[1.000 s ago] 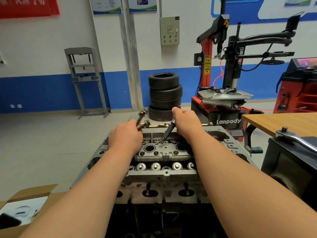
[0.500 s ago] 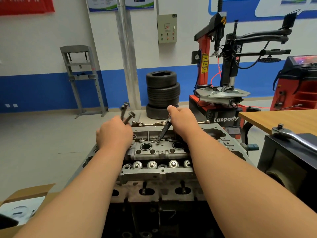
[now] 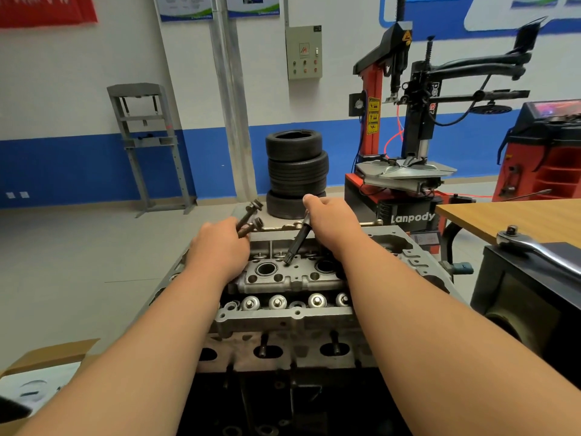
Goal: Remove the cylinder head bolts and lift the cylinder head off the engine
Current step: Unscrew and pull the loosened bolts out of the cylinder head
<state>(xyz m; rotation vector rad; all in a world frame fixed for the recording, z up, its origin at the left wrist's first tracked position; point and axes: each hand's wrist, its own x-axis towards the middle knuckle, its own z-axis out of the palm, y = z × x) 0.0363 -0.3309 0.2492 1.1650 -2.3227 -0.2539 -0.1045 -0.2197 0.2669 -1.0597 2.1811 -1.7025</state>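
Head: one, grey metal, seated on the dark engine at centre, straight ahead of the person.
Head, top: two round wells in plain sight; four shiny round caps in the near row.
Head, near face: three oval ports, with two studs showing in them.
Bolts: three out of the head in all.
Bolt pair: two, side by side, heads up and tilted to the right, above the head's far left part.
Third bolt: one, slanted, its tip down at the head's top between the two wells; whether it touches cannot be told.
Left hand: one, over the head's left side, fingers curled tight round the shanks of the bolt pair.
Right hand: one, over the far edge, fingers closed round the upper end of the third bolt.
Tyres: one stack on the floor just beyond the engine; at least three, the exact count unclear.
Changer: one, red and black, right of the tyres.
Balancer: one, red, at far right.
Table: one, wooden, right of the engine.
Ratchet: one, chrome, lying on a black case near the table.
Press: one grey frame by the left wall.
Carton: one, open, at lower left.
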